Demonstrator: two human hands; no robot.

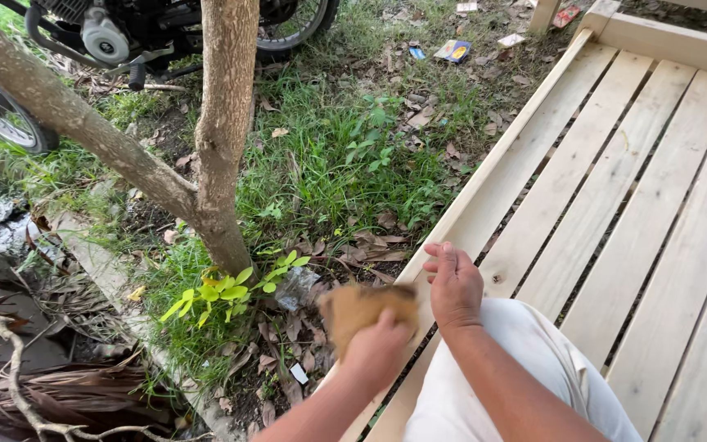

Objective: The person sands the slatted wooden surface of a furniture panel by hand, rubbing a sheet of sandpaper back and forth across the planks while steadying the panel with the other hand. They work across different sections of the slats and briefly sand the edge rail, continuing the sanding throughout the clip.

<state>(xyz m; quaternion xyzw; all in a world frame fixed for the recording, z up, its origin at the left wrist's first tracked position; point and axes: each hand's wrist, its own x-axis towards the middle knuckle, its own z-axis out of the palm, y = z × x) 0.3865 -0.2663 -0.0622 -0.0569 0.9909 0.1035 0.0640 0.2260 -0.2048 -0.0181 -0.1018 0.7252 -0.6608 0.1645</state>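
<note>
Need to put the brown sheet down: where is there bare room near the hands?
The slats right of the right hand are bare up to the far rail. Left of the left hand and its brown sheet, grass, leaves and the tree crowd the ground.

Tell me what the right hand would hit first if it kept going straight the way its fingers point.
The right hand rests on the wooden frame's edge board, fingers pointing left toward the grass. Likely it would pass the board's edge and meet dry leaves there; depth is unclear.

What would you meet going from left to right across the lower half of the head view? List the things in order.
Dry branch → leafy green seedling → left hand gripping a brown sheet → right hand on the frame's edge → pale wooden slats.
</note>
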